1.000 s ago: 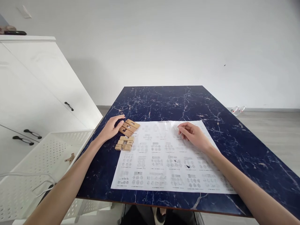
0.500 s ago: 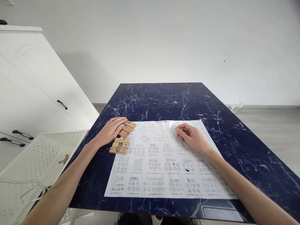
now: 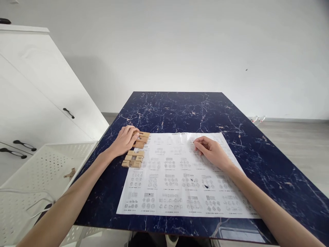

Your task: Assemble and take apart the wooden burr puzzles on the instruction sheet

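Note:
My left hand is closed over the left ends of several notched wooden puzzle blocks, which lie side by side at the upper left corner of a printed sheet. Its thumb is on the near side, and the fingers cover part of the blocks. Just below, a second group of lighter notched wooden blocks rests across the sheet's left edge, apart from the hand. My right hand lies on the upper right of the sheet, its fingers curled in and nothing visible in them. Small diagrams in rows fill the paper.
The sheet lies on a dark blue marbled table. A white perforated tray stands left of the table with a small wooden piece and a white cable. Beyond is a white cabinet with black handles.
Under my left hand the upper wooden blocks have turned from a slant to nearly level with the sheet's top edge. My right hand has stayed in place.

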`<state>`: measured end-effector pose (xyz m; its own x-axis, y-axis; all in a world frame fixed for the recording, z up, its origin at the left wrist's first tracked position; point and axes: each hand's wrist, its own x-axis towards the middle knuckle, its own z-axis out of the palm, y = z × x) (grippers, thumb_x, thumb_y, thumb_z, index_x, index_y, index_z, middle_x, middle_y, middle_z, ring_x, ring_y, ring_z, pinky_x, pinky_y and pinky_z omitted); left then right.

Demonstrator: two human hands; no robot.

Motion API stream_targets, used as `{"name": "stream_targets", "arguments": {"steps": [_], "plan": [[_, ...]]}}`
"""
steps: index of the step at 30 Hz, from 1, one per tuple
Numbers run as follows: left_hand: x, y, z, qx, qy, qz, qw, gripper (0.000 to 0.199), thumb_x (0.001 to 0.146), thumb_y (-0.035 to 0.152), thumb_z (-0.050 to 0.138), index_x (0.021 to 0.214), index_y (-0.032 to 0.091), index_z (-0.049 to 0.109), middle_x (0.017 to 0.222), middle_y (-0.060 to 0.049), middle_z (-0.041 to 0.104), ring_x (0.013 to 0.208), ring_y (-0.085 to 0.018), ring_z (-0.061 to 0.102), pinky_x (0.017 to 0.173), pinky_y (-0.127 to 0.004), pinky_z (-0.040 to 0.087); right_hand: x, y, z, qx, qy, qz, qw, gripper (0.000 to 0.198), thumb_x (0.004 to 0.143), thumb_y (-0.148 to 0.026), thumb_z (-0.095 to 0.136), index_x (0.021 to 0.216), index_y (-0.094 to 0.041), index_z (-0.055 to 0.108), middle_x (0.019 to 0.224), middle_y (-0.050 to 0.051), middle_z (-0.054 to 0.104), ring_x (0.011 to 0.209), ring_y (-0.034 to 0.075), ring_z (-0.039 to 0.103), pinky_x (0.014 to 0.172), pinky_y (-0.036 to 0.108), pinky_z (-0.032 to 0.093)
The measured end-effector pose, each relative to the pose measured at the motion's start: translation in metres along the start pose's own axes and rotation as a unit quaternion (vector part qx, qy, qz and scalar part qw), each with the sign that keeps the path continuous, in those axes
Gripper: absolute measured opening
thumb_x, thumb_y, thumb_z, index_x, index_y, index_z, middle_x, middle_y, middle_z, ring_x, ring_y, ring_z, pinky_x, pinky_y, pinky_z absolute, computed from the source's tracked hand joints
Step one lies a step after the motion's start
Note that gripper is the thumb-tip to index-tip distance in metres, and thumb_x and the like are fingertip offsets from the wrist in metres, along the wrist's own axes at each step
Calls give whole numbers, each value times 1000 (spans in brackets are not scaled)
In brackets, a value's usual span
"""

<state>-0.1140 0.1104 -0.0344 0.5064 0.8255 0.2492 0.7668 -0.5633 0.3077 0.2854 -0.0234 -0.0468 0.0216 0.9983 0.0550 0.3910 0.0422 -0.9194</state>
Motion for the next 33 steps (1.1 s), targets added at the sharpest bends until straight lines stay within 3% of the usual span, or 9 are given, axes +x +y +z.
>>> {"name": "stream_targets", "arguments": {"steps": [7, 22, 33], "plan": [[12, 0, 6, 1, 11, 10, 1000, 37, 112, 45, 27, 108, 22, 56, 116, -11, 59, 108, -29, 51, 109, -53, 40, -1, -3, 1, 5, 0, 9, 1000, 48, 96, -70, 62, 101, -22, 67, 82, 6, 71, 67, 20, 61, 67, 38, 52], [10, 2, 5, 26, 33, 37, 998, 37, 112, 44, 29, 106, 20, 56, 111, -13, 53, 104, -31, 49, 106, -56, 43, -2, -4, 0, -14, -12, 20, 1000, 48, 98, -70, 60, 102, -23, 67, 84, 6, 71, 68, 20, 60, 67, 37, 50], [11, 11, 0, 50, 44, 42, 997, 33, 112, 41, 30, 93, 23, 50, 100, -10, 61, 95, -30, 56, 93, -49, 47, -3, -7, 0, -21, -10, 25, 999, 50, 97, -72, 60, 101, -23, 68, 83, 7, 71, 68, 21, 61, 66, 38, 49]]}}
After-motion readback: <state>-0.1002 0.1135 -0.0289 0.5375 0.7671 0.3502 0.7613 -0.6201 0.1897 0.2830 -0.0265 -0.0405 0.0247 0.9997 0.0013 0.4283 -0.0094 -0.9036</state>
